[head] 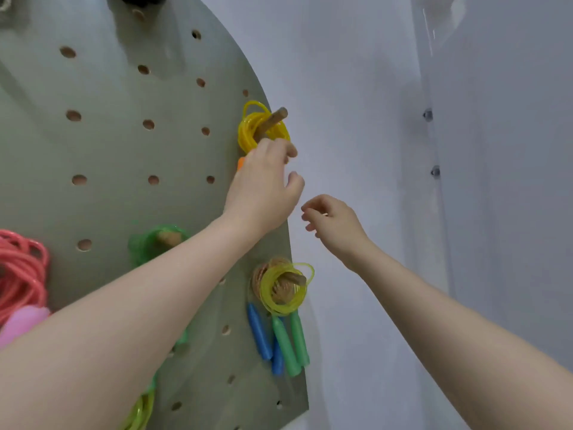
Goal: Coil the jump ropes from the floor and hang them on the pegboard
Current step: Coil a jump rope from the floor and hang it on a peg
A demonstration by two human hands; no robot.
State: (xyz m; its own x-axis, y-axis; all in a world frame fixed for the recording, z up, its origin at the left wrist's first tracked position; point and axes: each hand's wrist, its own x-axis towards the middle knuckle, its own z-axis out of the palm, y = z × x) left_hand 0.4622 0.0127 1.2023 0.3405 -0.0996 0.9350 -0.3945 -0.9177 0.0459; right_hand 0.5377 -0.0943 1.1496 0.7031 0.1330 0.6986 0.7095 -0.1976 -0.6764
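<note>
My left hand (263,187) is up at the grey pegboard (124,144), its fingers (280,148) curled loosely just under the yellow rope coil (248,128) that hangs on a wooden peg (273,119) — whether the tips touch the coil or hold it I cannot tell, since the back of my hand hides them. An orange handle (241,163) peeks out on the far side of my knuckles. My right hand (333,221) hovers just beside the left, over the white wall (356,103), fingers half curled and empty. Below my left wrist a second peg (293,278) carries a yellow-green coil (294,301) over a brown rope (266,271), with green handles (288,346) and blue handles (259,332) dangling. Under my left forearm a green coil (145,243) hangs on another peg — and far off to that side a pink coil (21,268).
</note>
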